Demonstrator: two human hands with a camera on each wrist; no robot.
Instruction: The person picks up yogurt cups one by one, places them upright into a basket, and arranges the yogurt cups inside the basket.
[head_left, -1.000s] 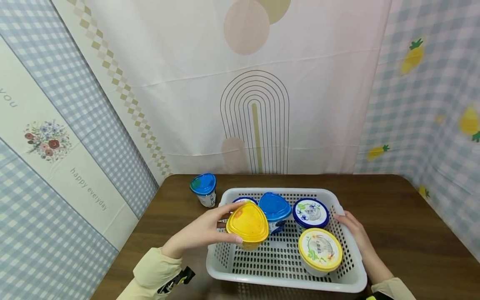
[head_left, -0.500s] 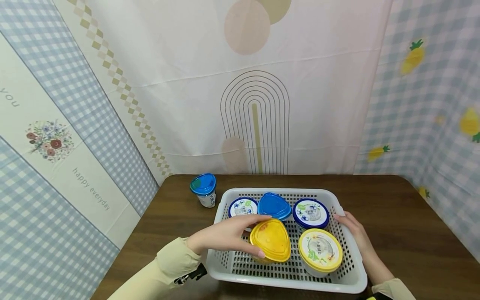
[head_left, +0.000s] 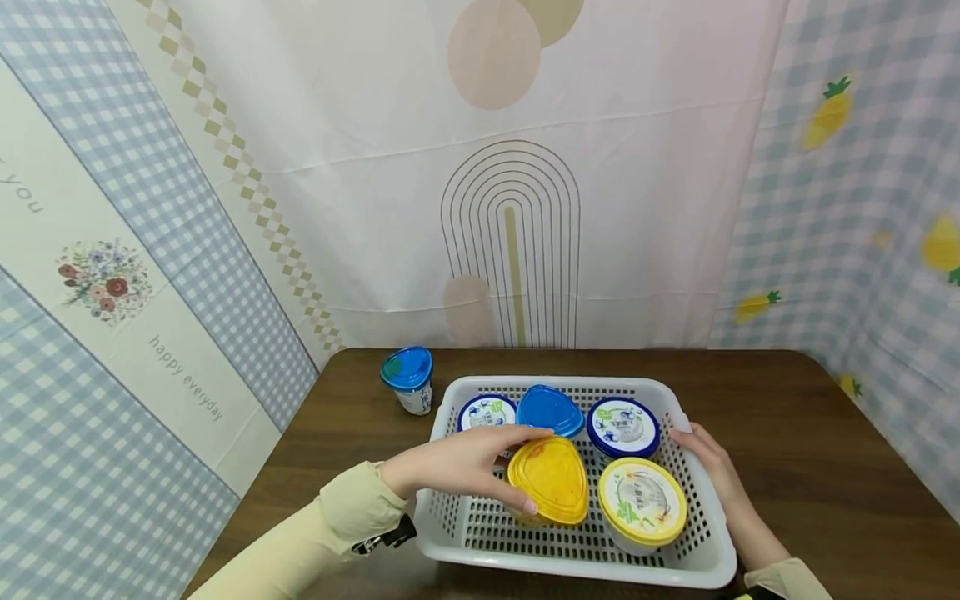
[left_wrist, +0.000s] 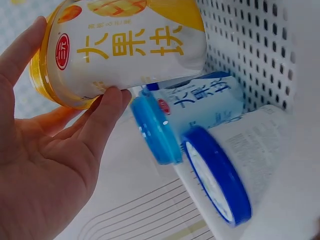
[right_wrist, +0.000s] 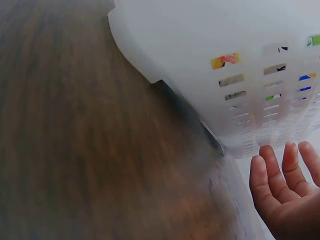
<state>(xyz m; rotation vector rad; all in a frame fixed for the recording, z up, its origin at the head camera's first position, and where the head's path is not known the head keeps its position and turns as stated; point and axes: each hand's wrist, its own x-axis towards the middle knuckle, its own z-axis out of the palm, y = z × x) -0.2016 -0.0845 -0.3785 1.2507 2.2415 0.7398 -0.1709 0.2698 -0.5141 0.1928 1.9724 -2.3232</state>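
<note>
My left hand holds a yogurt cup with a yellow lid inside the white perforated basket, thumb and fingers on either side. In the left wrist view, the cup's white wall with fruit print shows between them. Behind it stand a blue triangular-lidded cup and two round cups with dark-blue lids, one at the left and one at the right. A round yellow-lidded tub sits front right. My right hand rests against the basket's right side, its fingers loosely extended.
Another blue-lidded cup stands on the brown table, outside the basket near its back left corner. Patterned curtains enclose the table at the back and sides.
My left hand has carried the yellow-lidded yogurt cup right and lower into the basket's front middle, uncovering the left dark-blue lid. During the last half second it shifted only slightly. My right hand stayed put.
</note>
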